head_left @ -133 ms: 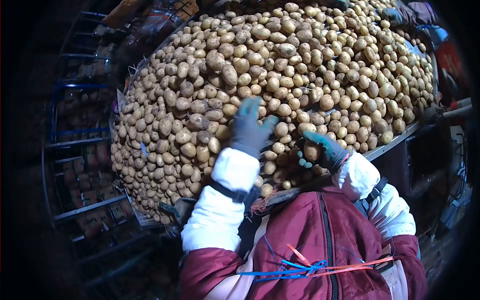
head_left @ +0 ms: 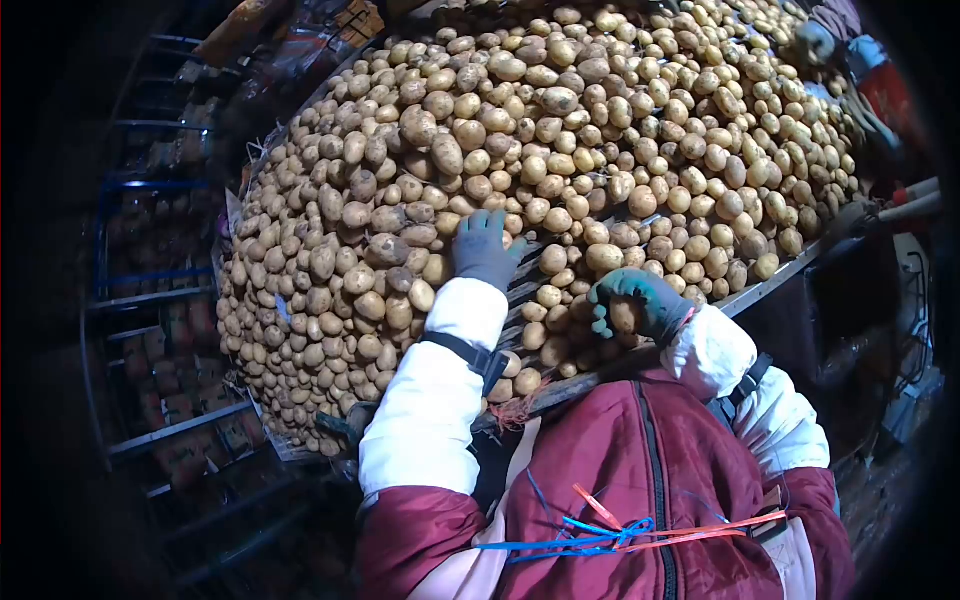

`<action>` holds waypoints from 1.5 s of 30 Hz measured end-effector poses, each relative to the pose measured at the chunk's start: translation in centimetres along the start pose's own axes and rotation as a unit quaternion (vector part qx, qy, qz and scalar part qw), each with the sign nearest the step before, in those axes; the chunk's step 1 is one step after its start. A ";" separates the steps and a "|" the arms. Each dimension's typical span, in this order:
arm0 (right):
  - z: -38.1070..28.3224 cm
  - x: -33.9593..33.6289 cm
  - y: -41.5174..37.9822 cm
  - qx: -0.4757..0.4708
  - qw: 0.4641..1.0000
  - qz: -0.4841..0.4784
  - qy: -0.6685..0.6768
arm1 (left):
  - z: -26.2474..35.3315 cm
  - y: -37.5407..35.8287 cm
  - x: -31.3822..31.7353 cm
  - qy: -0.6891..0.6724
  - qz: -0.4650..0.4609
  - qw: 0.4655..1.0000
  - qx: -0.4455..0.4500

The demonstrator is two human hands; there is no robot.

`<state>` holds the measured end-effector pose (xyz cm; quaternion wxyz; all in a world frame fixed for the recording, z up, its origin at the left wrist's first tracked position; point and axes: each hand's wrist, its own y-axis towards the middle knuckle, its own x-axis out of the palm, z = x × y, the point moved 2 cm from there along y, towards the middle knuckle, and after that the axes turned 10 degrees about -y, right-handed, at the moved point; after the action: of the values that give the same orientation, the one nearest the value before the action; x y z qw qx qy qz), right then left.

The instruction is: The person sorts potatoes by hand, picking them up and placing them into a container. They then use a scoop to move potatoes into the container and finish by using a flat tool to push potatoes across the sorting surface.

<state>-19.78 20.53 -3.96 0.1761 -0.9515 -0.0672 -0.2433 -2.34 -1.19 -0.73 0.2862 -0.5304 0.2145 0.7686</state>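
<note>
A large heap of potatoes (head_left: 330, 263) spreads over a slatted table. My left hand (head_left: 485, 252), in a grey-green glove, lies on the heap with its fingers stretched out, touching potatoes beneath them. Just right of that hand, dark slats (head_left: 522, 285) show between the potatoes. Closer to the table's near edge, my right hand (head_left: 645, 303), gloved alike, is curled round a potato (head_left: 624, 316). Part of this potato is hidden by the fingers. Several loose potatoes (head_left: 555, 350) lie between my two hands, close to the edge.
The table's near rim (head_left: 770, 283) runs along my front. Another person's gloved hand (head_left: 815, 42) is at the far right of the heap. Crates with metal frames (head_left: 180, 420) stand on the left. Pale pipes (head_left: 908, 205) jut in at the right.
My left hand has shifted slightly left, and slats show beside it. My right hand still holds the potato. At the far right, the other person's hand has moved.
</note>
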 end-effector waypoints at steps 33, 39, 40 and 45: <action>-4.3 -17.9 -31.2 -0.256 0.640 0.546 -0.476 | 10.7 -5.4 9.6 -0.195 -0.051 0.975 0.090; -2.7 -6.8 -16.0 0.009 0.949 0.313 0.020 | 12.6 -5.3 6.6 -0.189 -0.098 0.977 0.013; -2.4 -5.3 -13.6 0.042 0.953 0.300 0.022 | 12.9 -5.4 6.4 -0.255 -0.081 0.963 -0.015; -1.9 -0.3 -6.5 0.065 0.960 0.188 0.195 | 16.0 -7.2 0.9 -0.368 -0.112 0.922 0.055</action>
<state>-22.26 25.88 -0.57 0.2895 -0.8674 0.1331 -0.3821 -8.88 14.45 3.79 0.4580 -0.2144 0.0752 0.8594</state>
